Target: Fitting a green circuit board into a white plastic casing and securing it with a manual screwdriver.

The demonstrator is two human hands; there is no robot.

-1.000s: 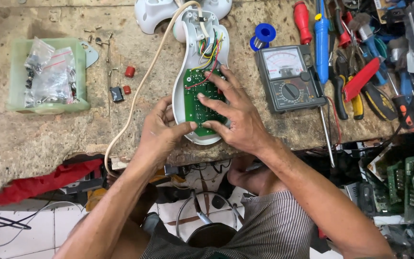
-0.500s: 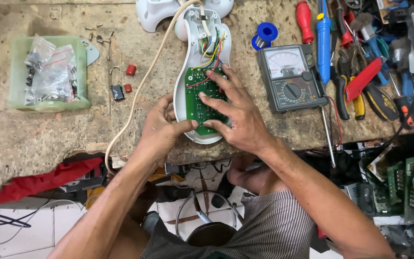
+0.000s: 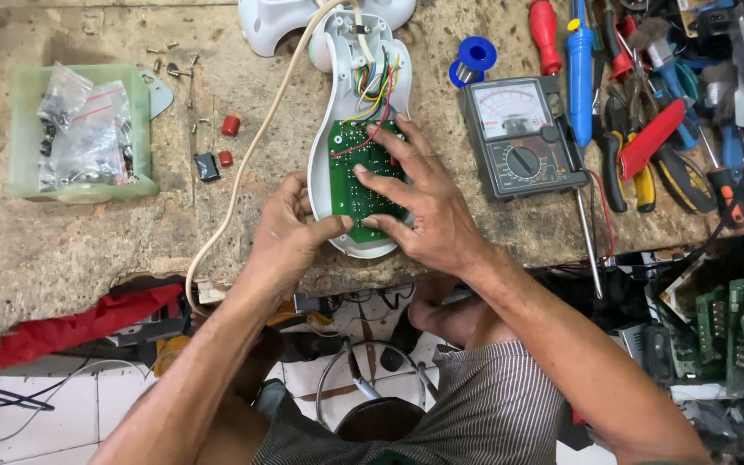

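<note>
Both hands work the green circuit board [image 3: 362,176] seated in the opened white appliance shell [image 3: 348,103] at the bench edge — left hand [image 3: 290,228] pinching its lower-left edge, right hand [image 3: 419,202] spread flat on top — seating step, likely; next calls for even pressure.

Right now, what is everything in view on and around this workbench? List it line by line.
green circuit board: one, seated in the white shell, bench front edge
white shell: one, open, coloured wires at its top
cream cord: one, runs from the shell over the bench edge
analogue meter: one, grey, right of the shell
green tray: one, far left, holds small clear bags
red caps: two, between tray and cord
solder spool: one, blue, above the meter
hand tools: many, mixed colours, far right
left hand: grip on the shell's left edge
right hand: fingers spread on the board
</note>
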